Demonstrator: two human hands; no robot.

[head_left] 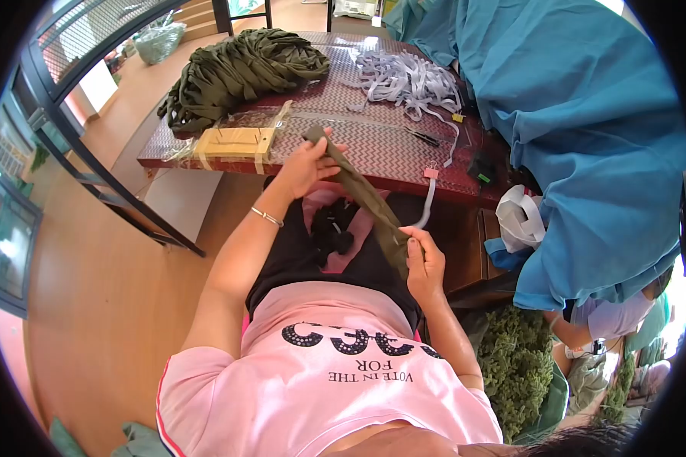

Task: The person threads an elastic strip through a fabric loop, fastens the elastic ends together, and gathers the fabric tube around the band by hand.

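Note:
An olive-green fabric strip (367, 196) stretches diagonally between my two hands, over my lap and the table's front edge. My left hand (311, 166) holds its upper end between thumb and fingers, with the other fingers spread. Lower down, my right hand (424, 260) pinches the strip's other part, thumb on top. A wooden block with thin pins (235, 142) is taped to the table (335, 114) left of my left hand. Behind it lies a large bundle of olive strips (244, 72). A white ribbon with a pink clip (431, 174) hangs over the table edge near my right hand.
A pile of white ribbon (408, 80) and small scissors (421, 136) lie on the table. Blue cloth (579, 129) drapes along the right side. A black metal frame (91, 171) stands at left. Another person's arm (572, 332) shows at lower right, beside green material (514, 365).

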